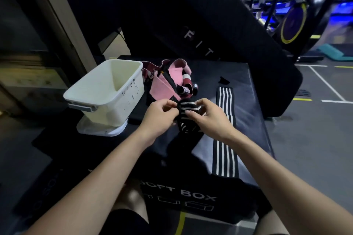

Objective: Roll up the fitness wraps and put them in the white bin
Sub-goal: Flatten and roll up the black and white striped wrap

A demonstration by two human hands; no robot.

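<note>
At the centre, my left hand and right hand both pinch a half-rolled black wrap with white stripes, held just above the dark padded box. I judge the coil could spring loose if either pinch slackens. The white bin sits at ten o'clock and looks empty. A tangle of pink wraps lies at twelve; a flat striped wrap at three might snag my forearm.
</note>
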